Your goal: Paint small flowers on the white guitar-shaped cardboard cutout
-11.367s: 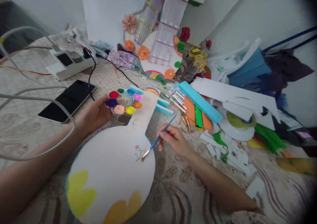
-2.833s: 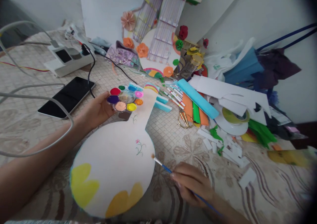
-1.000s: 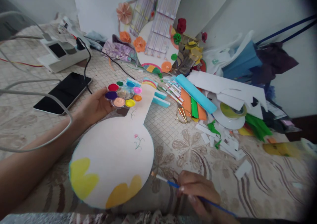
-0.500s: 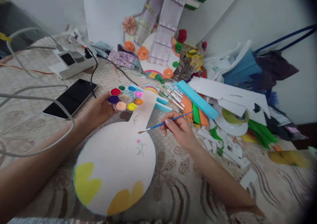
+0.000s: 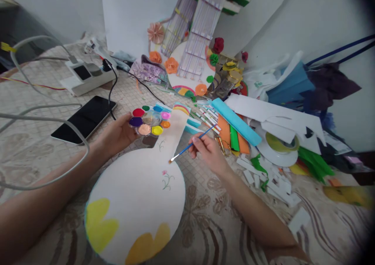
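My left hand [image 5: 124,131] grips the edge of a paint palette [image 5: 150,119] whose round wells hold red, green, blue, pink, purple, peach, yellow and orange paint. Between the fingers of my right hand [image 5: 206,151] is a slim blue paintbrush [image 5: 187,147], its bristles down and left, over the neck end of a white guitar-shaped cutout [image 5: 134,187]. Whether the bristles touch it I cannot tell. The cutout carries yellow and orange petal shapes at its lower edge, a small pink flower with green stems, and a rainbow band at the far end.
A black tablet [image 5: 84,118] lies at left beside a white power strip [image 5: 88,75] with looping cables. Behind stands a decorated model [image 5: 190,61] with paper flowers. At right are a turquoise paper roll [image 5: 236,120], golden scissors [image 5: 224,145], a tape roll [image 5: 283,140] and white scraps [image 5: 281,183].
The brush tip has shifted slightly right and down, and the brush stands at a steeper slant. The palette stays in my left hand. The whole view has moved a little.
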Tool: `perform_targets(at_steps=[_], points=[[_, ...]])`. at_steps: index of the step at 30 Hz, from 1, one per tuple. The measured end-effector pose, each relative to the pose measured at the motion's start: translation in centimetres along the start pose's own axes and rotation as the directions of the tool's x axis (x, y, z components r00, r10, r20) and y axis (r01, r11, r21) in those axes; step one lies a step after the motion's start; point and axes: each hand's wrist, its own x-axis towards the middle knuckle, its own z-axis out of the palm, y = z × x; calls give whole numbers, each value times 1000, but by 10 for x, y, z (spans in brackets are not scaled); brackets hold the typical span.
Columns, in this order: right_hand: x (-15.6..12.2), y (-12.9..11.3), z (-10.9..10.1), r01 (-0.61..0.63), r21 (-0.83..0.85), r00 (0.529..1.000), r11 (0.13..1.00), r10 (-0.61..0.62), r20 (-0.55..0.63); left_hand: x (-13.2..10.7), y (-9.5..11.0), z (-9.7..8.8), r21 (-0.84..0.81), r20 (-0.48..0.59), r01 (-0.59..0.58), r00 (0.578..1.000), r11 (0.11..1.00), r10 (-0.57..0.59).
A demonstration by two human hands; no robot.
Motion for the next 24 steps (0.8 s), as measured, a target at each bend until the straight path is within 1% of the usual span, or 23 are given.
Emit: perform_targets(at_steps=[2, 3, 4, 5, 7, 8, 9, 12, 13, 14, 17, 18, 19, 22, 23, 24], points=[[1, -1, -3, 58, 11, 997, 998, -57, -60, 0, 0, 0, -2, -5, 11, 1000, 1000, -11], [0, -2, -2, 65, 36, 997, 997, -63, -50, -1, 0, 1, 0, -1, 15, 1000, 1000, -15], [-2, -2, -1, 53, 64, 999, 997, -52, -8, -1, 0, 1, 4, 6, 17, 1000, 1000, -17], [-4, -2, 0, 26, 84, 998, 996, -31, 58, -2, 0, 2, 7, 12, 19, 1000, 1000, -19], [-7, -1, 2, -22, 72, 983, 997, 9, 183, -3, 1, 2, 4, 17, 15, 1000, 1000, -15], [-7, -1, 3, -22, 44, 980, 999, 13, 201, -3, 1, 2, 2, 17, 13, 1000, 1000, -13], [-7, -1, 2, -6, 11, 984, 1000, 4, 180, -4, 1, 2, 0, 15, 12, 1000, 1000, -12], [-5, -3, -2, 84, -42, 996, 996, -84, 4, -5, 2, 3, -1, 5, 18, 1000, 1000, -18], [-4, -4, -2, 102, -36, 994, 994, -103, -28, -5, 2, 3, 1, 6, 23, 1000, 1000, -23], [-4, -4, -1, 103, -15, 994, 995, -104, -25, -5, 2, 3, 2, 6, 28, 1000, 1000, -28], [-6, -4, 4, 44, 38, 993, 998, -48, 106, -4, 1, 2, 1, 12, 34, 999, 999, -34], [-6, -3, 5, 37, 31, 992, 999, -41, 121, -4, 1, 2, 2, 15, 35, 999, 999, -35], [-6, -3, 6, 49, 16, 994, 999, -51, 98, -4, 0, 2, 2, 19, 34, 999, 999, -34], [-6, -4, 2, 135, -12, 987, 991, -136, -82, -5, 0, 1, 13, 38, 30, 999, 999, -31], [-7, -5, 0, 139, 4, 986, 990, -138, -95, -5, 0, 1, 18, 44, 28, 999, 999, -29], [-7, -6, -1, 118, 26, 991, 993, -117, -58, -5, 0, 1, 23, 49, 26, 998, 999, -28]])
